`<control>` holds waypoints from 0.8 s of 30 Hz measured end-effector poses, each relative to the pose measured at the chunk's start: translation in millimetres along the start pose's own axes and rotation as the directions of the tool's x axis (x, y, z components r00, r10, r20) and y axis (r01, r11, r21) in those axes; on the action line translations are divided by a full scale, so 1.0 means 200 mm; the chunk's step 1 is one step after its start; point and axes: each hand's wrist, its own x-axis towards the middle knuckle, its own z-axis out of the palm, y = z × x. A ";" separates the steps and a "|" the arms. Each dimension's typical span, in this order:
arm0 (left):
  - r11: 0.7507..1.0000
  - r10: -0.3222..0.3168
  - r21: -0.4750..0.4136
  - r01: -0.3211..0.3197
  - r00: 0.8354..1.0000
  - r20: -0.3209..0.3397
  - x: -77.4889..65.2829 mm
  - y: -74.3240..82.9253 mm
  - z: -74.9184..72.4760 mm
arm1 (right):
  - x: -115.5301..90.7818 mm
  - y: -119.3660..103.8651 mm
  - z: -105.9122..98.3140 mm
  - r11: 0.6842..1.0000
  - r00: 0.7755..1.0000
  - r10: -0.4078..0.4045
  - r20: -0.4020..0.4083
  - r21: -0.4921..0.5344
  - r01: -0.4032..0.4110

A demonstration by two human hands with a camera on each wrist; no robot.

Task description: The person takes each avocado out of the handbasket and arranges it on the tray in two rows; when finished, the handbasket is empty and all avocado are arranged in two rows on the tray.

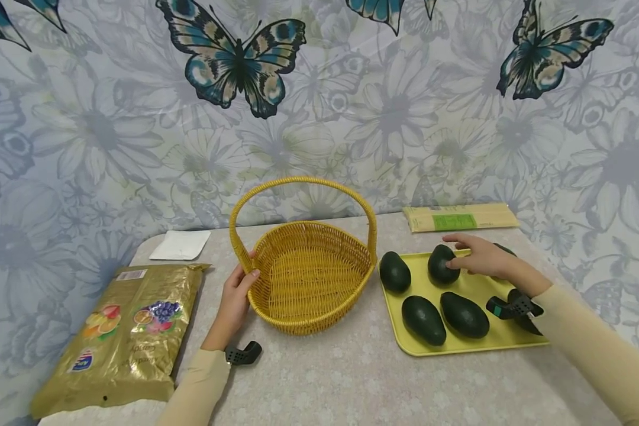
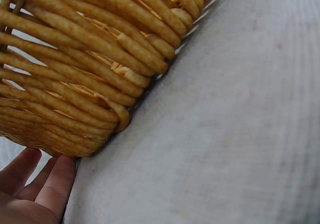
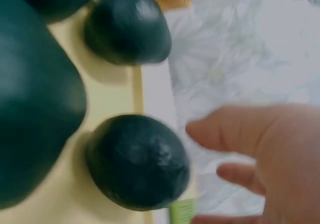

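In the head view, a golden wicker basket (image 1: 309, 278) with an arched handle stands in the middle of the table. My left hand (image 1: 236, 296) grips its left rim, the thumb over the edge; the left wrist view shows fingers (image 2: 55, 184) against the lower weave (image 2: 75, 49). To the right lies a yellow tray (image 1: 418, 266) with several dark green avocados. My right hand (image 1: 481, 257) reaches over the tray beside a back-row avocado (image 1: 441, 266). In the right wrist view its fingers are spread, with a gap between them and that avocado (image 3: 137, 161).
A gold candy bag (image 1: 138, 331) lies at the left, with a flat white packet (image 1: 180, 245) behind it. A long pale packet with a green label (image 1: 458, 218) lies behind the tray. A butterfly-patterned backdrop (image 1: 341, 118) rises along the table's back edge.
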 end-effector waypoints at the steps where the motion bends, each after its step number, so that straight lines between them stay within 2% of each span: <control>1: 1.000 -0.004 0.000 0.004 1.000 0.000 0.00 0.00 0.00 | -0.04 -0.01 0.01 0.999 0.999 -0.007 -0.040 -0.048 0.005; 3: 1.000 -0.011 0.001 0.011 1.000 0.000 0.00 0.00 0.00 | -0.12 -0.04 0.03 0.990 0.992 -0.037 -0.120 -0.142 0.020; 5: 1.000 -0.016 -0.003 0.016 1.000 0.000 0.00 -0.01 0.00 | -0.21 -0.05 0.06 0.988 0.989 -0.052 -0.140 -0.150 0.031; 9: 1.000 -0.018 -0.012 0.018 1.000 -0.001 0.01 -0.01 -0.01 | -0.32 -0.04 0.14 0.998 0.997 -0.063 -0.048 0.005 0.063; 12: 1.000 -0.018 -0.006 0.018 1.000 -0.005 0.01 -0.01 -0.01 | -0.35 -0.01 0.20 0.989 0.998 -0.065 0.015 0.137 0.062; 14: 1.000 -0.014 -0.003 0.014 1.000 -0.006 0.01 0.00 -0.01 | -0.35 0.02 0.22 0.980 0.997 -0.070 0.027 0.190 0.064; 17: 1.000 -0.006 -0.002 0.006 1.000 0.000 0.00 0.00 -0.01 | -0.36 0.04 0.25 0.973 0.997 -0.067 0.026 0.224 0.059; 24: 1.000 -0.007 -0.013 0.007 1.000 0.006 0.01 0.00 0.00 | -0.41 0.06 0.24 0.968 0.999 0.026 0.029 0.247 -0.032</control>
